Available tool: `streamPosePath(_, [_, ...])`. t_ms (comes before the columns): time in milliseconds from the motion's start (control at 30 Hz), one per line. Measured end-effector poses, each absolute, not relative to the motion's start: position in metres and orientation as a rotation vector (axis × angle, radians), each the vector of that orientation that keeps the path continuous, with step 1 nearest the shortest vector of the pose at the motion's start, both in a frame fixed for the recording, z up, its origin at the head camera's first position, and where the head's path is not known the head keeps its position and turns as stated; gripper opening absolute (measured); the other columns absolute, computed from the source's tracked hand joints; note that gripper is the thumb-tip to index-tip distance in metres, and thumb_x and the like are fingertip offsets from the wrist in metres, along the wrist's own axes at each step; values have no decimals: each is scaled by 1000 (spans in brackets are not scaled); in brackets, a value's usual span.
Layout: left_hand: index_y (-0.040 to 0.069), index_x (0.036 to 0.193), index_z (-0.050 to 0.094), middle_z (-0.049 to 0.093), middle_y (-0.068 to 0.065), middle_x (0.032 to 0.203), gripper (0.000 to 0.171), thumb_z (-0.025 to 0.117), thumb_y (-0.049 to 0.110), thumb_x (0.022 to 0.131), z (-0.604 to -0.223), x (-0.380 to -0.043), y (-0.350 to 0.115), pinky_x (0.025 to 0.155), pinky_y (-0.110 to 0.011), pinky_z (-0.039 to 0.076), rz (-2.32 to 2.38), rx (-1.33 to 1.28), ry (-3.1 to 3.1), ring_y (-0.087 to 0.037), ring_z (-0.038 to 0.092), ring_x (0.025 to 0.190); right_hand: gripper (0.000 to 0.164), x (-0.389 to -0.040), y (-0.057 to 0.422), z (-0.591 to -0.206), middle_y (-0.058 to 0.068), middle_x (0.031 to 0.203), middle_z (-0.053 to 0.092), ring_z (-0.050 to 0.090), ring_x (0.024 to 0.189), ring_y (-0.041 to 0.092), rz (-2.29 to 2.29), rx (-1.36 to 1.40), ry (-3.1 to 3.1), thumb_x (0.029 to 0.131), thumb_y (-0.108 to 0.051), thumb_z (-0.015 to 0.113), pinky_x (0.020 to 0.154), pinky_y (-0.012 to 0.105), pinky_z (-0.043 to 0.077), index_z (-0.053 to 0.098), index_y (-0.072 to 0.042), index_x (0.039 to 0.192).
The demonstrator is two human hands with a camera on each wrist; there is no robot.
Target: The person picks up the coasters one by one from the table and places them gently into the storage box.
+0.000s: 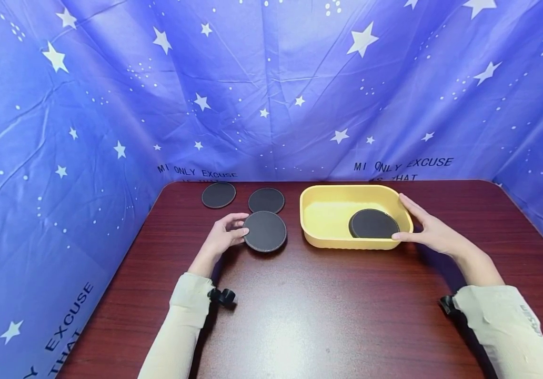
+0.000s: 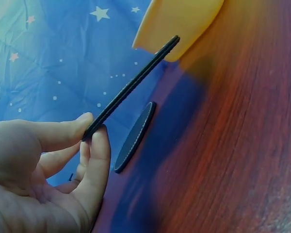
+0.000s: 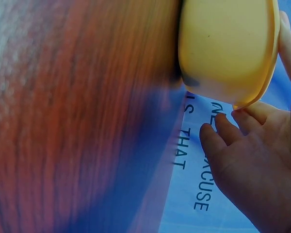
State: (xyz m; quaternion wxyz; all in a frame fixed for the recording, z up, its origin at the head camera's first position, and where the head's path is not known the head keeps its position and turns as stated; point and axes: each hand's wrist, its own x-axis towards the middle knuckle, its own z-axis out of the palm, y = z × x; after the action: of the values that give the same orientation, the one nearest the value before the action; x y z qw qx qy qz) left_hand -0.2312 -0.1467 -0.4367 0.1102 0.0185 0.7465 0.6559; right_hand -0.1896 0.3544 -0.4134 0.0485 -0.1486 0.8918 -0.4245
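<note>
My left hand (image 1: 226, 235) pinches a round black coaster (image 1: 265, 231) by its left edge, thumb on one face and fingers behind. In the left wrist view this coaster (image 2: 131, 87) appears edge-on, raised above the table. At the right end of a yellow plastic bin (image 1: 333, 243), my right hand (image 1: 434, 231) holds on, with the thumb over the near rim and a finger at the far corner. Inside the bin, toward its right side, lies another black coaster (image 1: 374, 223). The right wrist view shows the hand (image 3: 254, 155) around the end of the bin (image 3: 228, 48).
Two more black coasters, one at the left (image 1: 218, 195) and one nearer the bin (image 1: 266, 200), lie by the back edge of the dark red wooden table (image 1: 309, 316). A blue curtain (image 1: 271, 89) with white stars hangs behind and at both sides.
</note>
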Motion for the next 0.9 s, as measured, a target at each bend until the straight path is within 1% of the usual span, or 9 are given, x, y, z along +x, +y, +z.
streamPosePath(167, [-1,140,51,57,7,94,48,62,-3,93,-432,-230,-145,67,-15,56,1998,15,2148,0,58,77,102,-189,354,-413,23,166,8,1,155,22,-1298,-447,2719,88,-17,75,103,-3,8,5,-10,161])
streamPosePath(367, [1,141,51,56,8,94,49,62,-2,93,-426,-229,-143,67,-15,56,2056,1,2114,0,58,77,101,-189,355,-413,23,166,9,1,155,21,-1297,-447,2723,88,-18,75,106,-1,8,5,-10,161])
streamPosePath(433, [1,141,51,55,8,95,49,62,-1,94,-424,-229,-143,68,-15,56,2062,8,2115,0,58,78,101,-189,355,-414,22,167,8,1,155,20,-1301,-443,2719,88,-18,75,110,3,6,5,-11,161])
streamPosePath(533, [2,142,50,55,8,96,49,62,-1,94,-422,-229,-141,68,-15,56,2070,9,2110,0,57,79,101,-189,355,-415,21,167,8,0,155,20,-1310,-439,2713,88,-18,75,118,12,4,5,-12,161])
streamPosePath(633, [2,141,51,55,7,96,49,62,-1,94,-421,-229,-139,69,-16,56,2084,10,2095,-1,58,80,101,-189,356,-416,21,167,7,-1,155,20,-1312,-433,2711,88,-17,75,121,19,3,5,-12,161])
streamPosePath(700, [2,141,51,55,7,97,49,62,-1,94,-420,-229,-137,70,-16,57,2091,17,2090,-1,58,81,101,-190,356,-416,21,167,7,-1,155,20,-1309,-432,2711,88,-17,75,121,19,2,4,-12,161])
streamPosePath(767, [1,141,51,54,6,97,49,62,-2,93,-420,-230,-135,71,-17,57,2097,26,2083,-1,59,81,102,-190,356,-416,22,167,7,-1,155,21,-1307,-429,2713,88,-17,75,119,16,3,5,-11,161])
streamPosePath(833, [1,141,51,54,6,98,50,62,-2,93,-419,-230,-134,72,-17,58,2098,30,2080,-1,59,81,102,-190,356,-416,22,167,7,-1,155,23,-1307,-428,2710,87,-16,75,119,15,3,4,-10,161])
streamPosePath(900, [2,141,51,54,6,98,50,62,-2,93,-419,-231,-132,72,-17,58,2102,29,2076,-1,59,81,102,-190,356,-416,23,166,7,-1,155,26,-1309,-430,2710,87,-14,75,120,18,3,5,-9,161])
